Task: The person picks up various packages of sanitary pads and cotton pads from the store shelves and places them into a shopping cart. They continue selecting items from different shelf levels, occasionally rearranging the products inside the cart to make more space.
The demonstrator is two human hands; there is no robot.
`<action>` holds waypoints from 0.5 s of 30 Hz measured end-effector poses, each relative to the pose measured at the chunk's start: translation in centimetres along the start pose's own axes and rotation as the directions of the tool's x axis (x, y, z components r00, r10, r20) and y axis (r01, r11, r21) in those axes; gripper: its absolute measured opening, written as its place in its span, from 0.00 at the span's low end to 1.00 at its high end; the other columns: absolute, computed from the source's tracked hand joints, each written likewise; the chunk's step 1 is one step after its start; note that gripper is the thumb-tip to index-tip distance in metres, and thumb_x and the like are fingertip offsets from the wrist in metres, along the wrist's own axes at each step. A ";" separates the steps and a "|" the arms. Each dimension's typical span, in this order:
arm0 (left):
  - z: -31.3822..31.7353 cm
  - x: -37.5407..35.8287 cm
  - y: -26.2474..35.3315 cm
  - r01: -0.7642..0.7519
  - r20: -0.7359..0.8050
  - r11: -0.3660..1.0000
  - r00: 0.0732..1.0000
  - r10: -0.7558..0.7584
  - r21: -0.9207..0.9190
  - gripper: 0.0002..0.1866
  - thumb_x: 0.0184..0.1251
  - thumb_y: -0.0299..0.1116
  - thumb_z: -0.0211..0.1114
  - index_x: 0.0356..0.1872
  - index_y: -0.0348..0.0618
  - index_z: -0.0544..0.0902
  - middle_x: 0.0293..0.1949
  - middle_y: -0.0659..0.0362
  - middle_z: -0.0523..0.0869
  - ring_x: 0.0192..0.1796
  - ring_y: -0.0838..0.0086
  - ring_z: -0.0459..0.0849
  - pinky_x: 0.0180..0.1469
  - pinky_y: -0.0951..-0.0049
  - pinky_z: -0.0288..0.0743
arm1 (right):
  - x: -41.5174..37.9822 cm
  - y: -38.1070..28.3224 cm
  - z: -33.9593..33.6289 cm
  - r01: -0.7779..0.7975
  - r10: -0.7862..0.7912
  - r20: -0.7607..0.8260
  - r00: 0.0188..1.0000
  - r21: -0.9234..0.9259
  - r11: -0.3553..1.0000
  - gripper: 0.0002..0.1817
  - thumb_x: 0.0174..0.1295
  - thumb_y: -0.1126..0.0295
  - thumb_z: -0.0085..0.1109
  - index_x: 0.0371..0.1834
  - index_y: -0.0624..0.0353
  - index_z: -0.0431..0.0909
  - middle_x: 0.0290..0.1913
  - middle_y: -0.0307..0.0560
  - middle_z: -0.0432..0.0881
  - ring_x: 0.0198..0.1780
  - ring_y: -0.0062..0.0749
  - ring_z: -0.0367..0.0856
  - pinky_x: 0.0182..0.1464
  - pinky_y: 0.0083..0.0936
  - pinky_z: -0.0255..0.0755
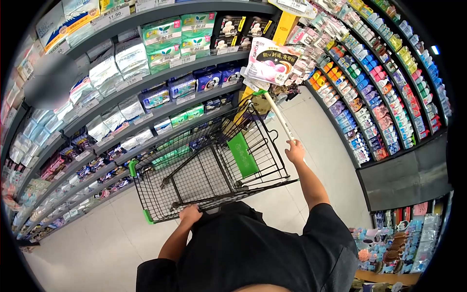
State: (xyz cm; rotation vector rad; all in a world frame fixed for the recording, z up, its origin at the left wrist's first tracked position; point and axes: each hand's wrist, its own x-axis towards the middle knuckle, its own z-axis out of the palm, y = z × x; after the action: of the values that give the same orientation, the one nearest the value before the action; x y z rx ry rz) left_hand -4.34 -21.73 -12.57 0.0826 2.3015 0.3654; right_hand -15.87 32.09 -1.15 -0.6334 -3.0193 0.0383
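Note:
A black wire shopping cart [187,164] with green corner caps stands sideways in front of my body. My right hand [295,151] is closed around the near end of its pale push handle [279,116], at the right. My left hand [190,213] has its fingers curled over the cart's near side rim; the fingertips are partly hidden. A green seat panel [242,155] is fixed inside the cart by the handle end. Through the basket, bare wire mesh and the floor tiles show.
Curved-looking shelves [194,63] with packs of sanitary pads run along the left and front. A pink-and-white pack [272,61] hangs at the shelf end, close to the handle's far end. Racks of bottles [374,82] stand at the right. Pale tiles [321,117] cover the aisle.

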 end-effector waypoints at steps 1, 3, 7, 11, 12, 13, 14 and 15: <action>0.1 0.0 -0.1 -0.007 0.004 1.000 1.000 0.007 0.005 0.24 0.56 0.53 0.66 0.54 0.60 0.83 0.59 0.60 0.80 0.61 0.63 0.80 0.59 0.56 0.76 | 0.5 -0.2 -0.3 -0.008 0.006 0.036 0.999 0.044 0.999 0.25 0.54 0.64 0.65 0.58 0.41 0.77 0.68 0.52 0.68 0.64 0.52 0.71 0.65 0.49 0.66; 0.3 -0.1 0.0 -0.013 -0.011 1.000 1.000 0.013 0.003 0.23 0.56 0.52 0.66 0.53 0.59 0.83 0.58 0.60 0.81 0.61 0.63 0.80 0.58 0.57 0.76 | 2.3 -1.9 -1.0 0.113 -0.091 -0.177 0.980 0.120 0.986 0.26 0.54 0.66 0.67 0.59 0.47 0.76 0.69 0.55 0.67 0.66 0.56 0.69 0.67 0.48 0.65; 0.2 0.0 0.0 0.014 0.028 0.999 1.000 -0.013 -0.030 0.23 0.56 0.54 0.66 0.52 0.59 0.83 0.59 0.60 0.81 0.62 0.63 0.80 0.58 0.58 0.76 | 8.2 -9.9 -7.1 0.462 -0.306 -0.429 0.850 0.327 0.824 0.25 0.55 0.71 0.66 0.58 0.57 0.74 0.68 0.59 0.69 0.67 0.59 0.67 0.68 0.45 0.64; -0.2 0.4 0.0 -0.022 0.065 0.997 0.998 0.026 -0.068 0.35 0.50 0.59 0.73 0.59 0.54 0.80 0.61 0.55 0.79 0.64 0.62 0.78 0.62 0.59 0.74 | 17.2 -17.7 -16.0 0.728 -0.469 -0.615 0.634 0.271 0.629 0.24 0.56 0.71 0.65 0.57 0.63 0.73 0.64 0.60 0.72 0.65 0.56 0.70 0.66 0.42 0.66; -0.1 1.1 -0.6 -0.096 0.070 0.973 0.991 0.113 -0.210 0.39 0.49 0.58 0.75 0.61 0.50 0.78 0.62 0.53 0.78 0.65 0.61 0.77 0.63 0.59 0.73 | 19.5 -19.4 -18.3 0.762 -0.486 -0.640 0.595 0.257 0.594 0.25 0.56 0.70 0.66 0.57 0.64 0.73 0.63 0.60 0.72 0.64 0.56 0.70 0.65 0.42 0.67; 0.5 1.9 -1.4 -0.167 0.062 0.923 0.978 0.201 -0.348 0.42 0.47 0.57 0.77 0.63 0.46 0.76 0.63 0.50 0.77 0.66 0.60 0.76 0.65 0.58 0.72 | 22.1 -20.8 -19.9 0.769 -0.482 -0.666 0.569 0.223 0.599 0.25 0.56 0.70 0.66 0.58 0.64 0.73 0.63 0.61 0.73 0.64 0.56 0.70 0.65 0.42 0.67; 0.9 2.2 -1.7 -0.232 0.040 0.847 0.958 0.286 -0.478 0.46 0.46 0.56 0.79 0.65 0.42 0.74 0.64 0.48 0.77 0.67 0.59 0.76 0.66 0.58 0.71 | 24.5 -22.0 -21.4 0.774 -0.479 -0.691 0.542 0.188 0.604 0.26 0.56 0.69 0.66 0.58 0.64 0.73 0.62 0.61 0.73 0.64 0.56 0.70 0.65 0.42 0.67; 0.0 1.7 -0.7 -0.189 0.045 0.798 0.964 0.260 -0.572 0.50 0.44 0.52 0.82 0.66 0.33 0.70 0.64 0.43 0.75 0.68 0.56 0.74 0.68 0.58 0.69 | 26.6 -23.0 -23.1 0.783 -0.474 -0.718 0.509 0.158 0.601 0.27 0.56 0.67 0.67 0.59 0.63 0.72 0.63 0.61 0.72 0.64 0.56 0.70 0.65 0.42 0.67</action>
State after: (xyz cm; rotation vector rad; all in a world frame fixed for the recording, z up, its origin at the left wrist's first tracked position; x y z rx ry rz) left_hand -5.46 -22.11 -13.93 0.0781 1.9752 1.1238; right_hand -48.04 21.99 24.04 0.5076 -2.2388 0.4276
